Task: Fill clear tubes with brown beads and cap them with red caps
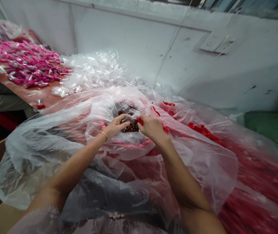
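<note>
Bare forearms (76, 170) stretch over translucent plastic sheeting (31, 156) crumpled across the reddish surface (45, 97). Beyond lies a heap of clear plastic pieces (97, 68), with pink items (31, 66) to its left. The left hand's (116, 126) fingers are narrow around a small clear piece (126, 119); the right hand's (151, 127) thumb and fingers pinch a red piece (140, 121). Dark brown beads (132, 126) sit in the sheeting's opening, below and between both sets of fingertips; whether they touch cannot be told.

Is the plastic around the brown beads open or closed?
Open: brown beads show between the left hand and right hand, and the plastic spreads around them.
</note>
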The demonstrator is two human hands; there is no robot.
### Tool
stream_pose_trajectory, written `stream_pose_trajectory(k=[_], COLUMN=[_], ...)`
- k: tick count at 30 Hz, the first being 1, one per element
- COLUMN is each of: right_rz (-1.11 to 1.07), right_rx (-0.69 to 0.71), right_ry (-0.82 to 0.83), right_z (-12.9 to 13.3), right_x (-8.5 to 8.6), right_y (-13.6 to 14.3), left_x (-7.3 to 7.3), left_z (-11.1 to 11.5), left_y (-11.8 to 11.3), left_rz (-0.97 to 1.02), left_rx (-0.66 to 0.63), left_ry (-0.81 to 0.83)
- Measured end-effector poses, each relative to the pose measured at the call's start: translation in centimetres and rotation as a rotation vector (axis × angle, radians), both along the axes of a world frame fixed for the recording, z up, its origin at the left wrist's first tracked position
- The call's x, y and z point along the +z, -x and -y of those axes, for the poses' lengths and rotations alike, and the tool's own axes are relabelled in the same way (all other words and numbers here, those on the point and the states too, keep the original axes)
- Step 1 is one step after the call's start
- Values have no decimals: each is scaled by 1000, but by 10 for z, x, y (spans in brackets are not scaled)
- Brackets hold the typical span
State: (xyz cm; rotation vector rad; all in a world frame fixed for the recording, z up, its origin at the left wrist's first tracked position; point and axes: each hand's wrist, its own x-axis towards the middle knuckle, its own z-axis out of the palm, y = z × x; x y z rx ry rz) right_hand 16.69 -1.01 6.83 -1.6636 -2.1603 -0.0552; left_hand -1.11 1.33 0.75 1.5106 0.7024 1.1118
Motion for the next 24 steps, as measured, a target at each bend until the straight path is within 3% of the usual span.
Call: stream_pose_trajectory(k=[4, 6, 9, 14, 24], right_rz=[-178, -326, -544, -822, -600], right_rx=[327, 420, 398, 272, 357], right_ry=[114, 87, 29, 120, 97], right_z=[-5, -13, -24, -29, -25], right_x=[16, 19, 11, -12, -7], right_y=[2, 2, 7, 23, 24], left_x=[-1, -1, 0, 2, -2], left_z=[-1, -1, -1, -1, -2], left_y=[0, 1, 2, 2, 1], left_rz=[20, 56, 115, 226, 33], left_rx=[-41, -116, -174, -108, -101], left_ry=[17, 37, 53, 55, 0])
